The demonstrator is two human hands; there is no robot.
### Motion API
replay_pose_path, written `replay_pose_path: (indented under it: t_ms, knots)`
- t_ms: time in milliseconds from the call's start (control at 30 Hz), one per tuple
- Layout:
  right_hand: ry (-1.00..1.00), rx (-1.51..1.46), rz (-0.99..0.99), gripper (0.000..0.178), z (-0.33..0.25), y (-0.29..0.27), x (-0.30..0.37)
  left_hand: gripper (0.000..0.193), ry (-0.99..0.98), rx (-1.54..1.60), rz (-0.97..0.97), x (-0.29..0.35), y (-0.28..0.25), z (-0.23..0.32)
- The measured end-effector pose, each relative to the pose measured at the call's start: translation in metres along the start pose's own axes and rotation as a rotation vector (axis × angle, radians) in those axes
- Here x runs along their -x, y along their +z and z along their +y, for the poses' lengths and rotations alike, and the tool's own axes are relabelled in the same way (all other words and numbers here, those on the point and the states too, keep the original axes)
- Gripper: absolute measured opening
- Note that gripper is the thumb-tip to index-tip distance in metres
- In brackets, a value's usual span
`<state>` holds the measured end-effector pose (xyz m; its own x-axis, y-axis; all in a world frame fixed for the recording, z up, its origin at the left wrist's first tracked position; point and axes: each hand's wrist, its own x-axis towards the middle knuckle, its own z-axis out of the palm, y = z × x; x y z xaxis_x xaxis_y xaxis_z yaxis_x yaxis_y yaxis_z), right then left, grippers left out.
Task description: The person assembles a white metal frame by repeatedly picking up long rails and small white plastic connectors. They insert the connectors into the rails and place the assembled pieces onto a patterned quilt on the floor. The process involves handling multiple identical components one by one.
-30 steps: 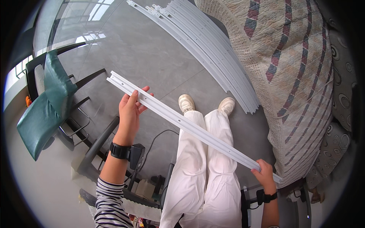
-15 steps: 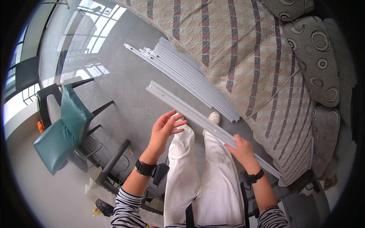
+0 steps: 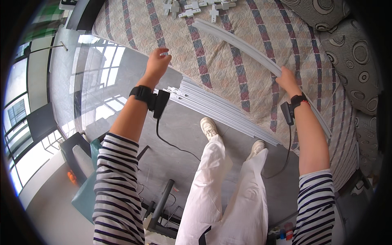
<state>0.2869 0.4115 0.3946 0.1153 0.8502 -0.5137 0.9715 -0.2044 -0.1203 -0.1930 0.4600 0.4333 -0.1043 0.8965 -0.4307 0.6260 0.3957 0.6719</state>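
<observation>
My right hand (image 3: 287,79) is closed around a long white rail (image 3: 245,45). The rail stretches over the patterned quilt (image 3: 183,53), its far end close to several white cross- and T-shaped connectors (image 3: 192,9). Away from the rail, to its left, my left hand (image 3: 157,65) is raised near the quilt's edge with its fingers curled. Whether anything small sits in that hand cannot be made out. Below it, on the grey floor along the quilt's edge, lies a bundle of white rails (image 3: 220,112), several with small fittings at their left ends.
Patterned grey cushions (image 3: 351,61) line the right side. A green chair (image 3: 87,196) stands at lower left, near a dark tubular frame (image 3: 163,204). Black cables (image 3: 175,149) hang from the wrist devices. My shoes (image 3: 209,127) are close to the floor bundle.
The held rail has moved up from above my legs to over the quilt. My left hand has left the rail's side, moved forward and curled its fingers. The connectors have come into view.
</observation>
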Motion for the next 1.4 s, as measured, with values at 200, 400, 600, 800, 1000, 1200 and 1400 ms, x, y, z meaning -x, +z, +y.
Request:
replay_pose_path:
  t_ms: [200, 400, 600, 800, 1000, 1200, 1400]
  knots:
    - [0.253, 0.121, -0.108, 0.045, -0.052, 0.035, -0.042, 0.070, 0.254, -0.501, 0.139, -0.141, -0.039, 0.016]
    - [0.290, 0.127, -0.156, 0.043, -0.060, 0.034, -0.045, 0.101, 0.398, -0.587, 0.196, -0.212, -0.034, 0.023]
    - [0.338, 0.057, -0.261, 0.046, -0.064, 0.027, -0.046, 0.126, 0.274, -0.504, 0.137, -0.280, -0.031, 0.040]
    - [0.347, 0.047, -0.280, 0.048, -0.065, 0.025, -0.047, 0.136, 0.023, -0.560, 0.049, -0.294, 0.002, 0.057]
    - [0.317, 0.034, -0.269, 0.045, -0.059, 0.032, -0.049, 0.089, 0.217, -0.237, 0.214, -0.276, 0.006, 0.021]
    - [0.332, 0.065, -0.271, 0.045, -0.054, 0.031, -0.046, 0.058, 0.021, 0.470, 0.345, -0.205, 0.023, -0.027]
    - [0.296, 0.084, -0.314, 0.045, -0.060, 0.024, -0.050, 0.050, -0.215, 0.734, 0.317, -0.021, 0.065, -0.070]
